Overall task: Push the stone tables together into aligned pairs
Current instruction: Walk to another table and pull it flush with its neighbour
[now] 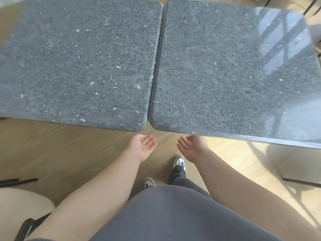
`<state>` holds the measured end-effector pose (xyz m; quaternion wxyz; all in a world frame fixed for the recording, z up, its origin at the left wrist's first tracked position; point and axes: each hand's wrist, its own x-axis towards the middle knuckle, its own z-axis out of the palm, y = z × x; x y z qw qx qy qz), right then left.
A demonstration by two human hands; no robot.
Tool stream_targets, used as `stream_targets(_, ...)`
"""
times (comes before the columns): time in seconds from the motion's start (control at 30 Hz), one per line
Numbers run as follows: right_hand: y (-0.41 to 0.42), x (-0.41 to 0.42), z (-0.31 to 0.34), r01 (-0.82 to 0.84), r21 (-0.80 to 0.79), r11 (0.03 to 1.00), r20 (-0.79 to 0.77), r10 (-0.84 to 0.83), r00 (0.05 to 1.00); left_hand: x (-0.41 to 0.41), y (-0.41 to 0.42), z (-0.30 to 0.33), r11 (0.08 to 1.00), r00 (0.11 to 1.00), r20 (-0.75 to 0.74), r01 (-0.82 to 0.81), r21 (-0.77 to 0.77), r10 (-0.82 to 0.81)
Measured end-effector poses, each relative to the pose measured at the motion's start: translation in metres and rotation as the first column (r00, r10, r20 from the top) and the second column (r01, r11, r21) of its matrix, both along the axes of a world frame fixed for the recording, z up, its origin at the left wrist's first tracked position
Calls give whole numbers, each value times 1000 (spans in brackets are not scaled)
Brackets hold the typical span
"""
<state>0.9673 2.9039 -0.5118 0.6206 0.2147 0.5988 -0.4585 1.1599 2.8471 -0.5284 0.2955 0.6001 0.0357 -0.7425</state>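
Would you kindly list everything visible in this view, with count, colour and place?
stone tables: 2, dark grey speckled, side by side, left and right, narrow seam between them
floor: 1, light wood planks, beneath everything
chair seat: 1, cream, lower left corner
shoes: 2, white and blue, on floor at and
left hand: 1, palm up, open, below left table's near corner
right hand: 1, open, at right table's near edge

No text, label, brand, number or sign can be read anywhere in this view; no surface shows any writing.
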Motion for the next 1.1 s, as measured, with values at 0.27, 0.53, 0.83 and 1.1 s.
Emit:
stream_targets(0.27,37,-28,-21,114,80,990,-41,-111,993,-31,14,-20,1000,998,-48,27,14,-27)
stream_targets(0.53,24,-84,-50,285,5,958,70,-285,956,-91,-5,-47,996,998,-42,-49,74,52)
stream_targets(0.83,-18,-136,-80,487,24,873,171,-484,858,-151,-32,-73,962,963,-17,-269,44,270)
stream_targets(1.1,-11,-145,-81,520,-89,850,119,-509,852,-150,-29,-81,966,964,-69,-258,-2,257)
